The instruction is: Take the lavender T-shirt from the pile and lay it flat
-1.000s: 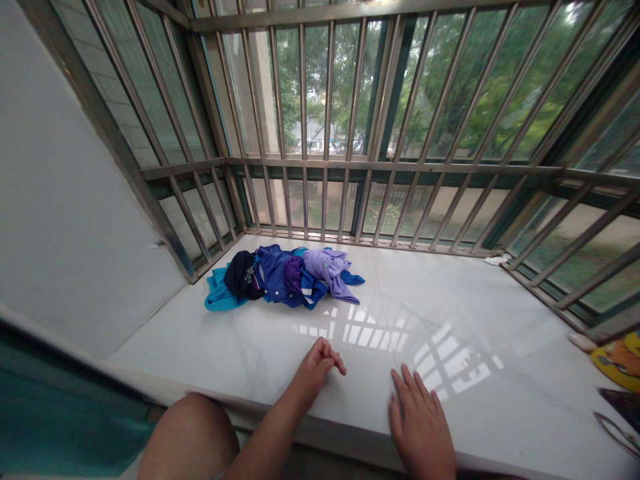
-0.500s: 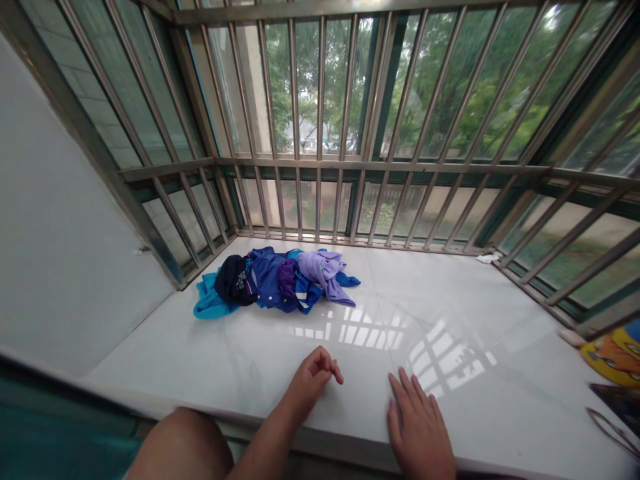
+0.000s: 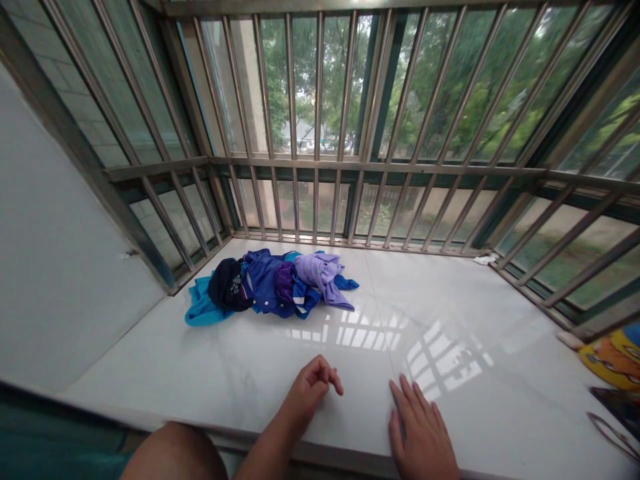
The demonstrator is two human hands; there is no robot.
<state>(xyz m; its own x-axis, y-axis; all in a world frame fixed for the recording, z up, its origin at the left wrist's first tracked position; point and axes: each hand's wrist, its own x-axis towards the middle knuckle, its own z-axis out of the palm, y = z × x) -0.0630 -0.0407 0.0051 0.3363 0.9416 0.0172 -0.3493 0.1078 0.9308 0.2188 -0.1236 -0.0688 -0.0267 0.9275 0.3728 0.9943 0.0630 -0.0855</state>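
Note:
My left hand (image 3: 311,392) hovers over or rests on the white sill near its front edge. Its fingers are loosely curled and slightly apart, and nothing shows in them. To the right, my right hand (image 3: 424,427) lies flat on the sill, fingers extended, holding nothing. Beyond my left hand is a heap of crumpled clothes: a bright blue cloth (image 3: 199,308) at the left end, a dark navy garment (image 3: 229,283), a blue buttoned garment (image 3: 263,280), a purple cloth (image 3: 285,281) and a lilac garment (image 3: 320,272). Neither hand touches the heap.
The white glossy sill (image 3: 165,360) reaches back to metal window bars (image 3: 316,163). A white wall (image 3: 60,253) bounds the left side. At the right edge are a yellow cartoon-patterned item (image 3: 613,360) and a thin looped strap (image 3: 613,433). My bent knee (image 3: 175,457) is at lower left.
The view has shifted slightly, so the heap and sill sit a little lower and further left in it. Both hands keep nearly the same pose and place.

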